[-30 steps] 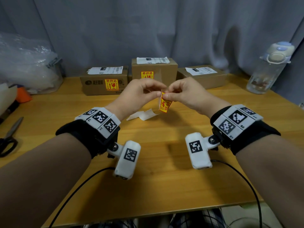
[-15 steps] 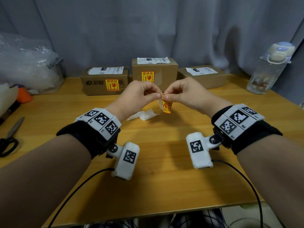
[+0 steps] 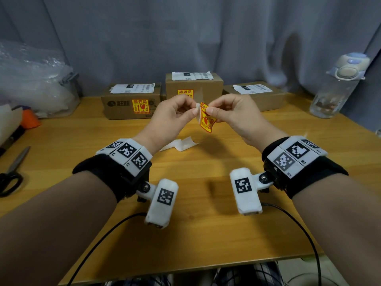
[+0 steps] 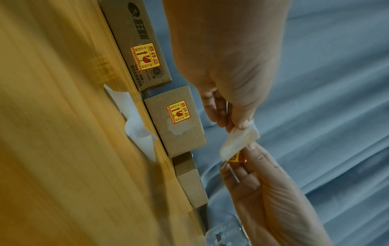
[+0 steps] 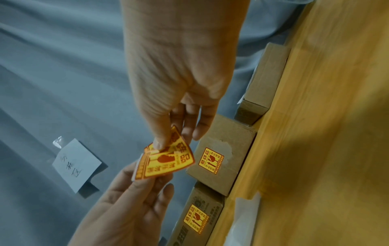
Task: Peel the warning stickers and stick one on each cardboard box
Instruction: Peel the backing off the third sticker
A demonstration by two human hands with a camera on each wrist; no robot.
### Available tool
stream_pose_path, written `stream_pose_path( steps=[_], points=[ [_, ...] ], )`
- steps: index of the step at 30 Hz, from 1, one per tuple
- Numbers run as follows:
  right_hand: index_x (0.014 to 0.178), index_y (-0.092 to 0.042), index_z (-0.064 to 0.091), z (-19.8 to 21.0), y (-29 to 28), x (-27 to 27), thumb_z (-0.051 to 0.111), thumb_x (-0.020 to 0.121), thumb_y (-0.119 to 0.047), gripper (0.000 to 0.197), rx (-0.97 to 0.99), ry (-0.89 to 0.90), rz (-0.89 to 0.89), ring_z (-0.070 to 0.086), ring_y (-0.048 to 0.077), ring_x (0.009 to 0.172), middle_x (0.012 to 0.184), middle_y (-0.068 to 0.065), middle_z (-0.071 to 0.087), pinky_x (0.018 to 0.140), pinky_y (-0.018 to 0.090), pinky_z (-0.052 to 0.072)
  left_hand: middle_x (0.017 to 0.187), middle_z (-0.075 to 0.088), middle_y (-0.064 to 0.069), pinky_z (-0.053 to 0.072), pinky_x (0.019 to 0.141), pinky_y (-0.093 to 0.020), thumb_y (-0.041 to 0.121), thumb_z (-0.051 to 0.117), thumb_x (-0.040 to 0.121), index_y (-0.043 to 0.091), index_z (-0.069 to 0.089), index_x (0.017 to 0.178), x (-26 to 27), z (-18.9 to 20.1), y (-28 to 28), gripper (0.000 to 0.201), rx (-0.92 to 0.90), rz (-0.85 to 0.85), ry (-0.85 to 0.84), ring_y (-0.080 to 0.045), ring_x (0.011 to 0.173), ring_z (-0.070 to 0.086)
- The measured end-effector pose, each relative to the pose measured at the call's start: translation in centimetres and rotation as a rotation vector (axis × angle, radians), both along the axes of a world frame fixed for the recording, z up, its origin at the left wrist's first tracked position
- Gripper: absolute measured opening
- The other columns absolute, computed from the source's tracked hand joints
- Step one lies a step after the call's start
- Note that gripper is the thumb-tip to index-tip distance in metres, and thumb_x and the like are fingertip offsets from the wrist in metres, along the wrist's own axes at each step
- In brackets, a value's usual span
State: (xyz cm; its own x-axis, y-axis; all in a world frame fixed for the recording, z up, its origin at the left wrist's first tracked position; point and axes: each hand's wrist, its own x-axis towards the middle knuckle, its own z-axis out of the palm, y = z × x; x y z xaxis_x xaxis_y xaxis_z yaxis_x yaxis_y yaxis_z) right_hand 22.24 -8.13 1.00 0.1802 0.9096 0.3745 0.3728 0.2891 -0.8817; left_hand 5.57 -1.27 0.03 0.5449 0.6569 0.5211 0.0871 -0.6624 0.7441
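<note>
Yellow-red warning sticker [image 3: 207, 119] mid-air, curled, half off white backing [image 3: 198, 112]; left box [image 3: 132, 102] and middle box [image 3: 193, 87] stickered, right box [image 3: 257, 94] bare.

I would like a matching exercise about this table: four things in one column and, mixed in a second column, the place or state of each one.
Things:
1. right box
2. left box
3. scissors
4. water bottle

Places or states:
A. far right of the table
B. sticker on its front
C. left table edge
D. no warning sticker visible

Pairs: 1-D, 2-B, 3-C, 4-A
</note>
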Motion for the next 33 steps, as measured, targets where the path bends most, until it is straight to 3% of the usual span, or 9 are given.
stream_pose_path(
  steps=[3,6,10,14,19,22,24,30,33],
  points=[
    [0.101,-0.013,0.065,-0.2,0.0,-0.2,0.072,0.080,-0.007,0.023,-0.034,0.010,0.066,0.065,0.008,0.076,0.086,0.002,0.068,0.067,0.019,0.051,0.081,0.058,0.006,0.050,0.072,-0.021,0.008,0.057,0.090,0.011,0.058,0.091,0.0,0.2,0.0,0.003,-0.002,0.003,0.008,-0.008,0.076,0.055],
    [0.112,-0.020,0.060,-0.3,0.0,-0.4,0.071,0.082,-0.010,0.034,-0.038,-0.002,0.098,0.067,0.005,0.083,0.094,-0.003,0.068,0.072,0.019,0.052,0.081,0.057,0.007,0.051,0.074,-0.025,0.009,0.057,0.090,0.012,0.057,0.092,-0.1,0.5,0.2,0.004,-0.001,0.016,0.035,-0.009,0.077,0.056],
    [0.101,-0.022,0.066,0.2,0.0,-0.4,0.070,0.082,-0.010,0.022,0.009,-0.006,0.053,0.062,0.006,0.087,0.093,-0.002,0.066,0.077,0.018,0.051,0.080,0.056,0.008,0.049,0.072,-0.021,0.010,0.055,0.091,0.012,0.056,0.092,-0.1,0.4,0.1,0.003,0.042,-0.012,0.090,-0.008,0.076,0.055],
    [0.082,-0.016,0.070,0.7,-0.1,-0.5,0.071,0.080,-0.008,0.008,-0.029,-0.060,0.070,0.064,0.000,0.071,0.077,-0.003,0.069,0.068,0.016,0.050,0.083,0.057,0.006,0.050,0.071,-0.023,0.010,0.054,0.092,0.013,0.055,0.093,-0.1,0.2,0.1,0.003,0.025,-0.014,0.103,-0.007,0.076,0.055],
    [0.075,-0.020,0.071,0.7,0.2,-0.3,0.072,0.080,-0.012,0.009,-0.051,-0.072,0.032,0.064,0.004,0.069,0.071,-0.005,0.070,0.070,0.021,0.051,0.094,0.063,0.000,0.051,0.080,-0.020,0.008,0.060,0.088,0.019,0.052,0.122,-0.1,0.4,-0.1,0.036,0.008,-0.074,0.070,-0.007,0.086,0.061],
    [0.074,-0.022,0.071,0.7,0.3,-0.4,0.072,0.080,-0.015,0.010,-0.073,-0.086,0.008,0.065,0.006,0.071,0.072,-0.005,0.070,0.072,0.023,0.051,0.088,0.065,0.009,0.050,0.078,-0.013,0.010,0.062,0.087,0.016,0.065,0.109,-0.1,0.7,-0.3,0.023,0.055,-0.006,0.054,0.005,0.081,0.062],
    [0.074,-0.021,0.071,0.8,0.3,-0.5,0.072,0.081,-0.015,0.009,-0.075,-0.092,0.000,0.066,0.008,0.074,0.075,-0.002,0.071,0.075,0.026,0.052,0.084,0.066,0.011,0.053,0.078,-0.018,0.013,0.064,0.085,0.019,0.068,0.099,-0.1,0.7,-0.3,0.015,0.031,0.028,0.022,0.000,0.079,0.064],
    [0.074,-0.020,0.068,1.0,0.4,-0.9,0.070,0.083,-0.014,0.011,-0.028,-0.071,-0.052,0.064,0.008,0.074,0.077,-0.001,0.068,0.073,0.024,0.053,0.080,0.064,0.007,0.054,0.071,-0.016,0.006,0.061,0.087,0.013,0.062,0.088,0.0,0.0,-0.1,0.006,-0.040,0.004,-0.046,0.005,0.071,0.062],
    [0.078,-0.018,0.066,1.2,0.4,-1.0,0.067,0.085,-0.012,0.010,0.008,-0.014,-0.079,0.063,0.000,0.070,0.079,-0.003,0.067,0.068,0.016,0.051,0.082,0.066,0.002,0.054,0.075,-0.023,0.007,0.056,0.091,0.018,0.055,0.083,-0.1,-0.5,-0.1,0.013,-0.115,-0.028,-0.071,-0.002,0.077,0.064]
  ],
)
